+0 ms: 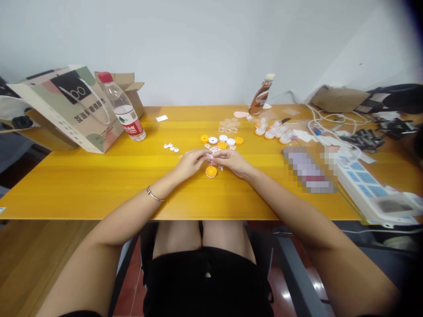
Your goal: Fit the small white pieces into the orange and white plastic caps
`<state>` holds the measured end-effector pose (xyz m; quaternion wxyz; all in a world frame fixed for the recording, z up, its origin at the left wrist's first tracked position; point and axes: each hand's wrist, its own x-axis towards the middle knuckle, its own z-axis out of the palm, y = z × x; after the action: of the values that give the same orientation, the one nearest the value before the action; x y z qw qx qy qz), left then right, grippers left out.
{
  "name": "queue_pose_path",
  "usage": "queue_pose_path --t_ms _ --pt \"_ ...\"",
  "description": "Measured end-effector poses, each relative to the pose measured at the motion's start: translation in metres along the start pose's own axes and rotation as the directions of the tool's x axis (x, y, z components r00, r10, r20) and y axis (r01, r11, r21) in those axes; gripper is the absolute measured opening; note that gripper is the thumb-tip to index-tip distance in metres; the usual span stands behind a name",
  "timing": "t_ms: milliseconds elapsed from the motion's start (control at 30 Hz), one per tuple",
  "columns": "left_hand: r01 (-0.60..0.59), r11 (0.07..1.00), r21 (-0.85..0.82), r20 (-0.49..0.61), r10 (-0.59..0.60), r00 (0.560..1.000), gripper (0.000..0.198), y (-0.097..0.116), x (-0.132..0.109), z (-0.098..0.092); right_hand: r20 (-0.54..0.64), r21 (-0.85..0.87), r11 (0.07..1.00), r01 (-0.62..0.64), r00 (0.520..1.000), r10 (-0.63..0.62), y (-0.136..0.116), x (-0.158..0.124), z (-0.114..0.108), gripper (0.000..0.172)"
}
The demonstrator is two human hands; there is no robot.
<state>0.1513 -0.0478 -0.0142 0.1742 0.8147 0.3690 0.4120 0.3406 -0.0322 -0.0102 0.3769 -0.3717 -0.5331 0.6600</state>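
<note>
My left hand [194, 163] and my right hand [233, 162] meet over the table, fingertips pinched together on a small white openwork piece [209, 156]. Its exact kind is too small to make out. Just below the fingers lies a round orange and white cap-like part [211, 171]. Behind the hands sit several round orange parts [238, 140] and white parts [213, 140], with a white lacy piece [216, 149] among them. A few tiny white bits [220, 167] show beside my right fingers.
Small white pieces [172, 147] lie to the left, clear rings [228, 127] farther back. A water bottle [127, 114] and paper bag [76, 105] stand left. At right are a brown drink bottle [261, 97], clear-topped parts [274, 131], a blurred-out flat object [309, 169], a power strip [363, 185] and cables.
</note>
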Motion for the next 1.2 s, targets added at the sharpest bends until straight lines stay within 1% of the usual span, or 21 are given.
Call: queue_pose_path --t_ms 133,233,367,433,500,600,633,700,767,800,867,933,1033,1200 --pt "0.056 0.998 0.016 -0.002 -0.056 0.998 0.025 0.001 0.0 -0.001 -0.014 -0.012 1.0 0.014 1.0 -0.014 0.0 0.0 0.001 0.027" --pt "0.095 0.995 -0.003 -0.015 -0.095 0.995 0.019 0.002 0.001 0.0 0.0 -0.052 0.998 0.03 1.0 -0.03 -0.002 -0.002 0.002 0.026" --pt "0.183 0.976 -0.115 -0.039 -0.189 0.981 0.011 0.003 0.003 0.004 0.034 -0.098 0.992 0.085 0.996 -0.082 -0.006 -0.004 0.003 0.023" --pt "0.216 0.959 -0.181 -0.063 -0.231 0.971 0.01 0.004 0.005 0.005 0.054 -0.08 0.991 0.106 0.993 -0.102 -0.008 -0.005 0.003 0.021" --pt "0.21 0.951 -0.228 -0.097 -0.236 0.967 0.01 0.006 0.007 0.005 0.074 -0.009 0.997 0.08 0.994 -0.079 -0.01 -0.005 0.002 0.022" --pt "0.157 0.955 -0.252 -0.134 -0.195 0.972 0.01 0.008 0.009 0.004 0.108 0.093 0.996 -0.01 0.994 0.0 -0.009 -0.003 -0.001 0.023" --pt "0.141 0.957 -0.254 -0.131 -0.179 0.975 0.011 0.009 0.01 0.004 0.106 0.108 0.994 -0.024 0.994 0.012 -0.008 -0.002 -0.002 0.024" --pt "0.131 0.959 -0.252 -0.113 -0.164 0.98 0.014 0.007 0.011 0.004 0.065 0.134 0.991 -0.003 0.998 -0.006 -0.007 0.0 -0.005 0.027" --pt "0.141 0.968 -0.207 -0.096 -0.164 0.982 0.019 0.002 0.011 0.003 -0.013 0.174 0.984 0.051 0.999 -0.049 -0.006 0.002 -0.007 0.03" --pt "0.148 0.977 -0.156 -0.09 -0.163 0.982 0.021 -0.002 0.012 0.003 -0.053 0.194 0.978 0.076 0.996 -0.067 -0.007 0.003 -0.008 0.031" --pt "0.154 0.988 -0.004 -0.061 -0.154 0.986 0.025 -0.009 0.012 0.003 -0.118 0.217 0.971 0.096 0.99 -0.072 -0.007 0.005 -0.01 0.032" --pt "0.141 0.979 0.146 -0.001 -0.142 0.99 0.027 -0.015 0.011 0.003 -0.161 0.223 0.972 0.073 0.986 -0.037 -0.008 0.006 -0.01 0.033" --pt "0.111 0.959 0.26 0.074 -0.135 0.988 0.025 -0.018 0.011 0.007 -0.18 0.218 0.976 0.029 0.984 0.011 -0.008 0.005 -0.009 0.03" --pt "0.08 0.929 0.362 0.091 -0.121 0.988 0.016 -0.015 0.01 0.01 -0.164 0.183 0.983 0.005 0.986 0.026 -0.01 0.002 -0.007 0.028"
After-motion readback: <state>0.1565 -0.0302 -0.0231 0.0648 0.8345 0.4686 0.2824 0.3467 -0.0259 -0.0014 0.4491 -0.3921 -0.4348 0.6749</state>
